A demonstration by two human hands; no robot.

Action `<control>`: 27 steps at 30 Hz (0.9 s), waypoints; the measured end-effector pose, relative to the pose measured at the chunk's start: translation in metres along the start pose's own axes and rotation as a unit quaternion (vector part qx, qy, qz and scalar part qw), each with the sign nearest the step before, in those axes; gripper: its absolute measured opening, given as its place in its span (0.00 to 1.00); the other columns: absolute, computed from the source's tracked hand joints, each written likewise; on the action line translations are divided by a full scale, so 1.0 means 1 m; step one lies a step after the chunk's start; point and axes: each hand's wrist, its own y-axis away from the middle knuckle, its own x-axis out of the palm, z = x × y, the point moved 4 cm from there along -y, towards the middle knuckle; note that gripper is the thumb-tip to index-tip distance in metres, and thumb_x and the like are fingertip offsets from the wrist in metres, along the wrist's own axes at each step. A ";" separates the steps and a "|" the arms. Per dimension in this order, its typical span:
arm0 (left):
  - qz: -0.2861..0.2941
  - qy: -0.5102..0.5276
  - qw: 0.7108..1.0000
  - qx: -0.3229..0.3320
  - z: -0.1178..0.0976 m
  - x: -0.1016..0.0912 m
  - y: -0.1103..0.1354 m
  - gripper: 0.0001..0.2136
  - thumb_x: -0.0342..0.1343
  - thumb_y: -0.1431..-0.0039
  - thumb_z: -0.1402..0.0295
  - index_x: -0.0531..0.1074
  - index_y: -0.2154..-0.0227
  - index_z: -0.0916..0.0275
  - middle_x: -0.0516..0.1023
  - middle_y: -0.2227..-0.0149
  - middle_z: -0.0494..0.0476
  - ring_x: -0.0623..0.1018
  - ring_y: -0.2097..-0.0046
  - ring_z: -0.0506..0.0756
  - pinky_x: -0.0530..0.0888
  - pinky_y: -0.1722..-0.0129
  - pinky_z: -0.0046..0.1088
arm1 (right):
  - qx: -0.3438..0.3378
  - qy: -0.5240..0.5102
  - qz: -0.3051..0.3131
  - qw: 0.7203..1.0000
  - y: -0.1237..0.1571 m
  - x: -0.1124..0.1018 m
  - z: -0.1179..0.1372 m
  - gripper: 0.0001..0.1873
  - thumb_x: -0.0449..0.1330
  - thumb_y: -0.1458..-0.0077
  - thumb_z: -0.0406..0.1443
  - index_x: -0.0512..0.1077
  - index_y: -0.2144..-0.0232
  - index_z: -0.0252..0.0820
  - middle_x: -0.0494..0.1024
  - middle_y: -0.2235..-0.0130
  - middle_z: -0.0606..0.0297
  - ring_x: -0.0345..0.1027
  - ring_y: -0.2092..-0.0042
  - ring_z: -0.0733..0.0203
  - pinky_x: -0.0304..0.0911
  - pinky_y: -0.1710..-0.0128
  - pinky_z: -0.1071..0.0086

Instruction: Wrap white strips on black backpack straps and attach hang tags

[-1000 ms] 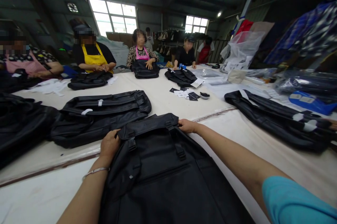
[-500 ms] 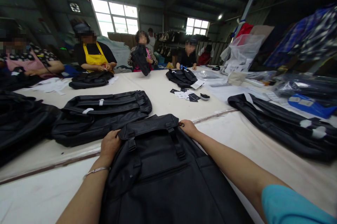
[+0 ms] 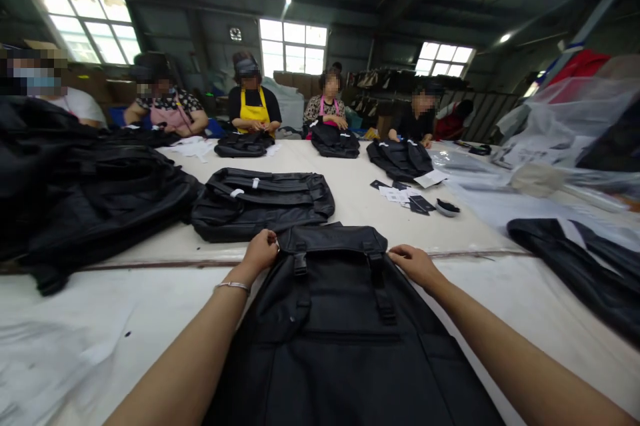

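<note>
A black backpack (image 3: pixel 340 319) lies flat on the white table (image 3: pixel 150 306) right in front of me, its top end pointing away. My left hand (image 3: pixel 260 254) is closed on the bag's top left corner; a thin bangle is on that wrist. My right hand (image 3: pixel 415 265) grips the top right corner with curled fingers. Two webbing straps with buckles run down the bag's front between my hands.
Another black bag (image 3: pixel 263 203) lies just beyond mine, and a heap of black bags (image 3: pixel 85 199) fills the left. A dark bag (image 3: pixel 580 273) lies at right. Loose tags (image 3: pixel 405 194) sit mid-table. Several people (image 3: pixel 250 106) sit along the far edge with bags.
The camera has swung left, so the bag and both hands now sit more to the right and centre. Both hands stay on the bag's top corners. A far person has laid a bag back down.
</note>
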 end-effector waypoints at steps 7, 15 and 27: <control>0.083 -0.045 0.995 0.020 -0.015 -0.021 0.044 0.13 0.52 0.44 0.55 0.69 0.74 0.60 0.76 0.73 0.55 0.74 0.69 0.56 0.65 0.69 0.29 | -0.045 0.094 0.093 0.990 0.007 0.012 0.001 0.12 0.58 0.52 0.42 0.75 0.70 0.41 0.78 0.71 0.63 0.70 0.68 0.57 0.60 0.67 0.68; 0.107 -0.120 0.986 0.049 -0.018 -0.002 0.055 0.16 0.46 0.40 0.54 0.70 0.69 0.60 0.78 0.67 0.61 0.77 0.63 0.60 0.64 0.68 0.30 | 0.006 0.275 0.065 0.959 0.009 0.017 0.015 0.19 0.49 0.41 0.45 0.75 0.70 0.40 0.80 0.65 0.53 0.72 0.63 0.53 0.54 0.69 0.69; 0.092 -0.123 0.988 0.010 -0.016 0.000 0.053 0.21 0.42 0.39 0.49 0.72 0.73 0.59 0.79 0.68 0.61 0.78 0.62 0.61 0.68 0.66 0.31 | 0.044 0.303 0.053 0.951 0.009 0.015 0.004 0.27 0.45 0.39 0.52 0.75 0.69 0.41 0.79 0.64 0.53 0.73 0.60 0.50 0.58 0.66 0.66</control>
